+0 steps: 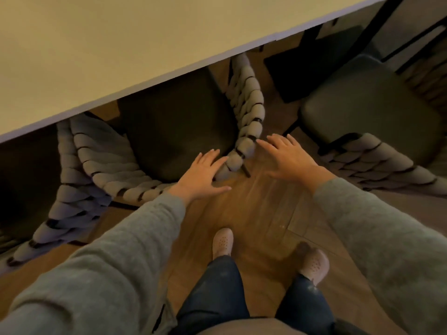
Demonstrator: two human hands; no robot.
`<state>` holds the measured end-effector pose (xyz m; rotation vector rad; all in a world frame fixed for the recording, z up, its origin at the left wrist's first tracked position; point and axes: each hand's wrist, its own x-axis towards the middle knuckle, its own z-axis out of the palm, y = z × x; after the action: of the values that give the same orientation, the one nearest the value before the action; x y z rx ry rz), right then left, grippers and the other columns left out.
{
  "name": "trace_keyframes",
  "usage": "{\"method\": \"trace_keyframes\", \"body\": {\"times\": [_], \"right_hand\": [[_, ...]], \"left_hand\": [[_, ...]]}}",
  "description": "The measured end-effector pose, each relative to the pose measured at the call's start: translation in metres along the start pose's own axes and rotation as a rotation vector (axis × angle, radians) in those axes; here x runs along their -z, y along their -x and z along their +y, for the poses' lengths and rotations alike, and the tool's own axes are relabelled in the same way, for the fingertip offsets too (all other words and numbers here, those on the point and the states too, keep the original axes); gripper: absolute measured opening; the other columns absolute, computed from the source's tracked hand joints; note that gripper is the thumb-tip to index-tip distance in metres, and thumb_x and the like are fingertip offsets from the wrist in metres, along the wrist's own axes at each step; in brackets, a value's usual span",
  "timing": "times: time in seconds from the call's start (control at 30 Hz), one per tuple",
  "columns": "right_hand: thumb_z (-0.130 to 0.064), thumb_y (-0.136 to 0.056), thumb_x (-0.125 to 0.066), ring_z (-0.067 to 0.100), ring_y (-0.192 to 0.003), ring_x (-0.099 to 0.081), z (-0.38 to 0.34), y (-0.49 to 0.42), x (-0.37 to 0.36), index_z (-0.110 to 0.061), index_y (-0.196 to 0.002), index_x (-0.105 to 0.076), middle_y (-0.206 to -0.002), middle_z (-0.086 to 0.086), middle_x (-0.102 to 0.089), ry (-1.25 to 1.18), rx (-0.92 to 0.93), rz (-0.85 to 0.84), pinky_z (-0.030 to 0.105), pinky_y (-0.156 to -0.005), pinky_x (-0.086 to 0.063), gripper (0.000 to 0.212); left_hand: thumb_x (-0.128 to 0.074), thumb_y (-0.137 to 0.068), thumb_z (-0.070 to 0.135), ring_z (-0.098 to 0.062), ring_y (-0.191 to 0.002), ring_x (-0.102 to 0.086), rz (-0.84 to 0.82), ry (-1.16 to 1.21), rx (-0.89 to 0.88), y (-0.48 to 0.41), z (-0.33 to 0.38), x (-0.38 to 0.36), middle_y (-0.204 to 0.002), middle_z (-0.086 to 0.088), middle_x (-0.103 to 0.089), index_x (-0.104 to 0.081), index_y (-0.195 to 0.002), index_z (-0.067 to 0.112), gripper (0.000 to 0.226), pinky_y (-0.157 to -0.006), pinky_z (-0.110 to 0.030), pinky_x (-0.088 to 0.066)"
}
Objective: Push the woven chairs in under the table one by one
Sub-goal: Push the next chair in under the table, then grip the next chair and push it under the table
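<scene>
Woven grey cord wraps the back of the middle chair (176,134), curving from its left side round the rear corner and up its right side. I read the chair's front-to-back line as running diagonally up and to the left, back toward me and dark seat pointing in under the pale surface (121,56). The front of the seat is hidden below that edge, which crosses the view from lower left to upper right, and the rest of the seat and the whole back stand out on the wooden floor (254,213). My left hand (202,176) lies palm down at the rear right corner of the back, its fingers (214,157) straight and spread, gripping nothing and seeming to rest against the cord. My right hand (289,157) is just beside the chair's right side, fingers (264,145) likewise splayed and holding nothing. The blur keeps me from telling whether the tips touch the weave. A right chair (370,105) sits farther out, its whole seat in view and its woven back turned to the lower right. A left chair (70,209) stands close against the middle one. Between the middle and right chairs a strip of bare floor runs back to my pale shoes (222,240).
</scene>
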<state>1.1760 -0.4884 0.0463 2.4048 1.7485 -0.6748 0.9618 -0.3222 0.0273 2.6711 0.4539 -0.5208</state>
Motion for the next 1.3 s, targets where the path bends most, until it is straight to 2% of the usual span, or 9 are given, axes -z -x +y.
{"method": "trace_keyframes", "body": {"times": [0.17,0.4,0.67,0.77,0.87,0.97,1.03,1.13,1.3], "right_hand": [[-0.050,-0.087,-0.064,0.026,-0.149,-0.011,0.086,0.077,-0.007,-0.028,-0.156,-0.007,-0.161,0.009,-0.017,0.027,-0.107,0.038,0.046,-0.121,-0.007,0.092],[-0.053,-0.085,-0.064,0.028,-0.147,-0.018,0.243,0.209,-0.028,-0.025,-0.155,-0.014,-0.157,0.011,-0.024,-0.002,-0.232,0.072,0.045,-0.120,-0.011,0.090],[-0.051,-0.080,-0.070,0.026,-0.149,-0.010,0.383,0.316,-0.052,-0.026,-0.156,-0.006,-0.161,0.006,-0.016,0.117,-0.378,-0.173,0.047,-0.121,-0.008,0.102],[-0.039,-0.083,-0.070,0.027,-0.148,-0.013,0.418,0.327,-0.056,-0.027,-0.155,-0.009,-0.159,0.004,-0.021,0.178,-0.371,-0.224,0.050,-0.120,-0.011,0.095],[-0.030,-0.083,-0.069,0.025,-0.145,-0.024,0.446,0.321,-0.059,-0.029,-0.153,-0.015,-0.155,0.001,-0.030,0.202,-0.368,-0.272,0.049,-0.118,-0.016,0.088],[-0.029,-0.081,-0.070,0.022,-0.140,-0.032,0.464,0.312,-0.069,-0.032,-0.150,-0.025,-0.152,-0.003,-0.034,0.183,-0.324,-0.306,0.047,-0.116,-0.020,0.083],[-0.029,-0.083,-0.064,0.021,-0.135,-0.038,0.469,0.307,-0.077,-0.034,-0.145,-0.033,-0.146,-0.003,-0.042,0.182,-0.276,-0.264,0.044,-0.113,-0.025,0.069],[-0.032,-0.089,-0.054,0.021,-0.119,-0.050,0.472,0.300,-0.083,-0.038,-0.132,-0.046,-0.126,-0.004,-0.055,0.185,-0.257,-0.243,0.039,-0.101,-0.034,0.045],[-0.032,-0.091,-0.051,0.021,-0.111,-0.054,0.473,0.285,-0.076,-0.038,-0.129,-0.048,-0.120,-0.004,-0.055,0.186,-0.268,-0.296,0.039,-0.096,-0.033,0.038]], "left_hand": [[-0.052,-0.089,0.060,-0.022,-0.149,0.000,0.043,-0.081,-0.115,-0.053,0.107,0.000,-0.162,-0.007,-0.004,-0.018,-0.154,0.024,0.081,-0.119,-0.040,-0.001],[-0.054,-0.088,0.058,-0.026,-0.149,0.003,0.080,-0.208,-0.202,-0.116,0.278,-0.039,-0.162,-0.011,-0.001,-0.014,-0.154,0.022,0.086,-0.119,-0.043,0.000],[-0.068,-0.084,0.043,-0.030,-0.149,0.002,0.018,-0.296,-0.319,-0.181,0.432,-0.068,-0.161,-0.014,0.000,-0.008,-0.155,0.021,0.095,-0.119,-0.050,-0.003],[-0.070,-0.084,0.038,-0.031,-0.149,-0.002,-0.015,-0.364,-0.339,-0.211,0.463,-0.062,-0.160,-0.013,-0.010,-0.007,-0.155,0.020,0.096,-0.118,-0.052,-0.006],[-0.067,-0.087,0.035,-0.031,-0.146,-0.015,-0.105,-0.442,-0.331,-0.245,0.480,-0.060,-0.154,-0.011,-0.030,-0.012,-0.154,0.020,0.088,-0.118,-0.056,-0.008],[-0.060,-0.092,0.031,-0.028,-0.130,-0.044,-0.244,-0.435,-0.337,-0.276,0.490,-0.061,-0.136,-0.006,-0.052,-0.038,-0.143,0.023,0.056,-0.111,-0.051,-0.027],[-0.057,-0.093,0.027,-0.024,-0.113,-0.058,-0.263,-0.411,-0.377,-0.287,0.490,-0.059,-0.120,-0.003,-0.062,-0.055,-0.123,0.024,0.031,-0.095,-0.042,-0.043],[-0.056,-0.092,0.025,-0.023,-0.103,-0.063,-0.250,-0.358,-0.443,-0.291,0.483,-0.059,-0.109,-0.001,-0.066,-0.059,-0.114,0.023,0.022,-0.082,-0.037,-0.049],[-0.057,-0.092,0.024,-0.020,-0.101,-0.063,-0.216,-0.356,-0.485,-0.305,0.469,-0.056,-0.109,0.001,-0.066,-0.060,-0.119,0.025,0.027,-0.081,-0.035,-0.049]]}}
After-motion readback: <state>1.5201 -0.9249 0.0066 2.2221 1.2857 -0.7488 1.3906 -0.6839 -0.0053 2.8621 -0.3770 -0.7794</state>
